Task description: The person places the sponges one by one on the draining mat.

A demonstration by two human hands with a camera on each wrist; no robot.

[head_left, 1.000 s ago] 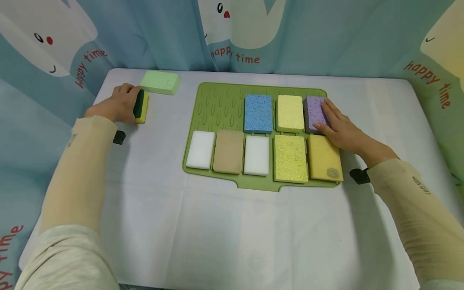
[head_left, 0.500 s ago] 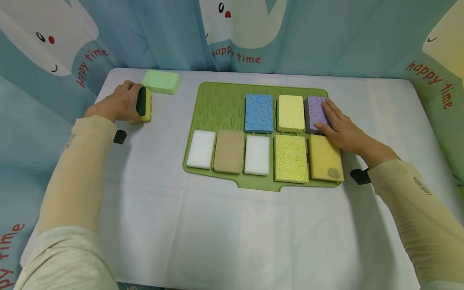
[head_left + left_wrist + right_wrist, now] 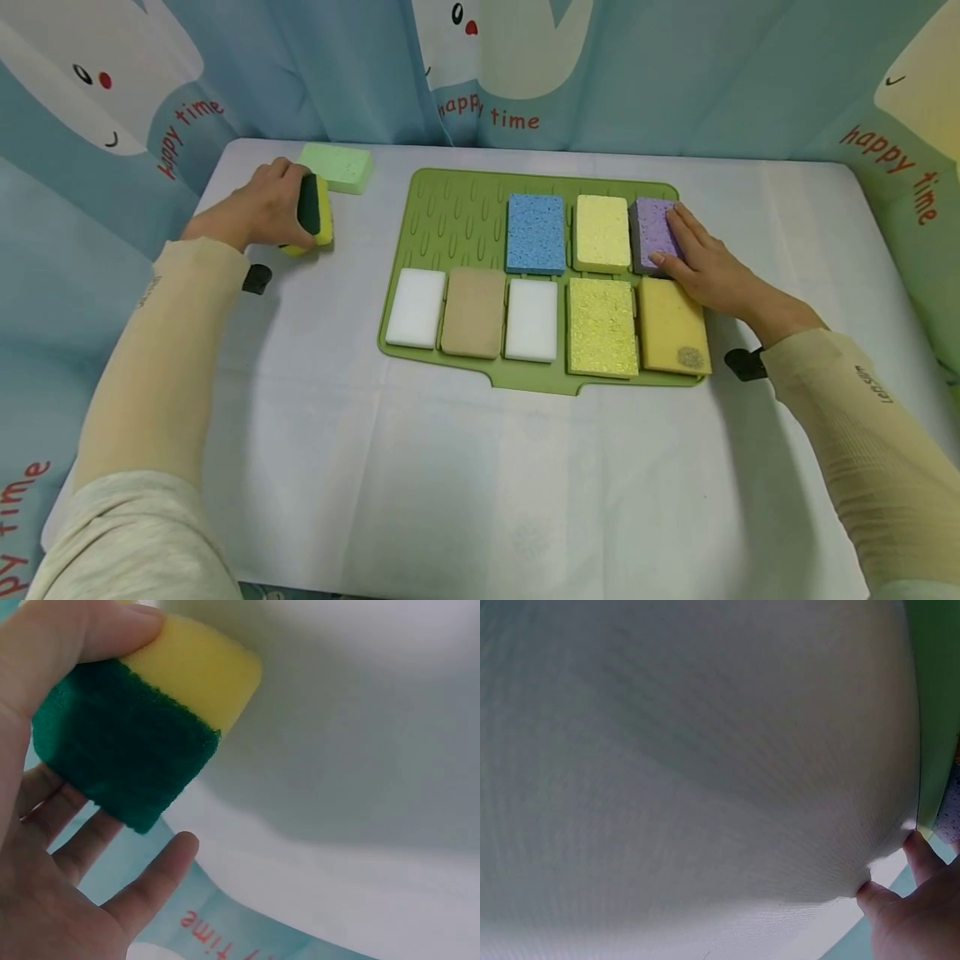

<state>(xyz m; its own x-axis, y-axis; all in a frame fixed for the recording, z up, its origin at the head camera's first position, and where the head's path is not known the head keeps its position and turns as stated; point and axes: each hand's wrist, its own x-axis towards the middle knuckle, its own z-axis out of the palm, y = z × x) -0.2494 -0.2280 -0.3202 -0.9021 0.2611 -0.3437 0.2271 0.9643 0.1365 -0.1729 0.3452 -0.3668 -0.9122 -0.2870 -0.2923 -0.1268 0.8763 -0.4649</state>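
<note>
My left hand [image 3: 258,204] pinches a yellow and green scouring sponge [image 3: 309,208] between thumb and fingers, left of the mat. In the left wrist view the thumb lies over the sponge's yellow side, and the green scouring face [image 3: 124,746] shows below it. My right hand [image 3: 708,262] rests with straight fingers on a purple sponge [image 3: 648,233] at the right edge of the green mat [image 3: 450,217]. Part of that purple sponge is hidden under the fingers. The right wrist view shows fingertips [image 3: 874,892] touching the white cloth.
Blue [image 3: 535,233] and pale yellow [image 3: 602,233] sponges share the back row. In front lie white [image 3: 415,308], tan [image 3: 473,312], white, speckled yellow [image 3: 602,327] and plain yellow [image 3: 671,321] blocks. A light green sponge [image 3: 337,167] sits on the table behind my left hand.
My left hand has moved right with the scouring sponge, which now leans more and is nearer the light green sponge. The right hand stays where it was on the purple sponge.
</note>
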